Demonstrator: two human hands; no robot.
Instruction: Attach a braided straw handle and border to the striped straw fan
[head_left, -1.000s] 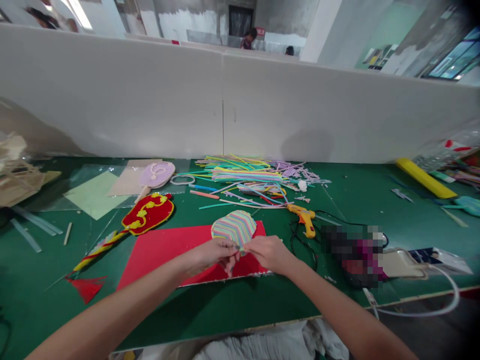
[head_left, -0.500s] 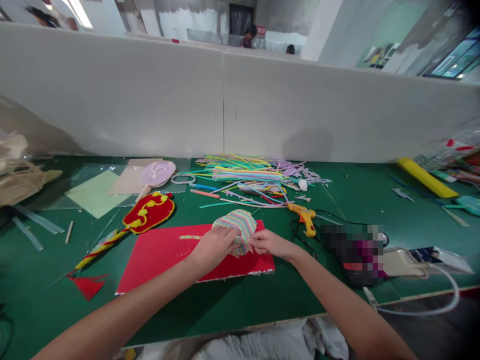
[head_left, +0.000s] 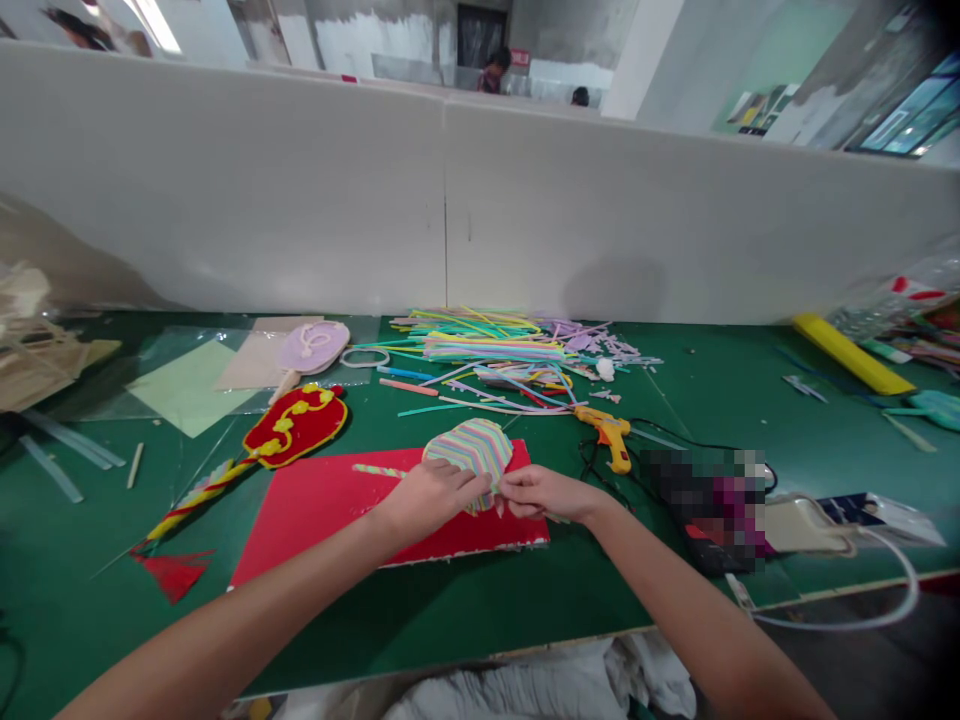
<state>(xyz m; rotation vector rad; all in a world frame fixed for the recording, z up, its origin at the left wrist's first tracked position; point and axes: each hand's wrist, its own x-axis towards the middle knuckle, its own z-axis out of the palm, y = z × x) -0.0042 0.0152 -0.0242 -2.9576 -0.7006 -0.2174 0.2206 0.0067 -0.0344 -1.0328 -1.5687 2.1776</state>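
A pastel striped oval piece [head_left: 474, 447] lies on the right part of a red board [head_left: 322, 510]. My left hand [head_left: 431, 500] rests over its lower left, the thumb reaching right along its lower part. A thin multicoloured twisted strip [head_left: 379, 471] sticks out to the left from behind that hand. At the piece's lower right edge, my right hand [head_left: 544, 493] is closed in a pinch; what it holds is too small to make out. A thin pale end shows just right of its fingers.
Loose coloured stems [head_left: 487, 348] lie behind the board, with a yellow glue gun [head_left: 613, 440] and its cable to the right. A red and yellow fan [head_left: 296, 425] and a lilac fan [head_left: 315, 345] lie left. A phone [head_left: 802, 525] sits at the right.
My left thumb has stretched further right over the striped piece. My right hand has shifted slightly right and turned, and a thin pale end now shows beside it.
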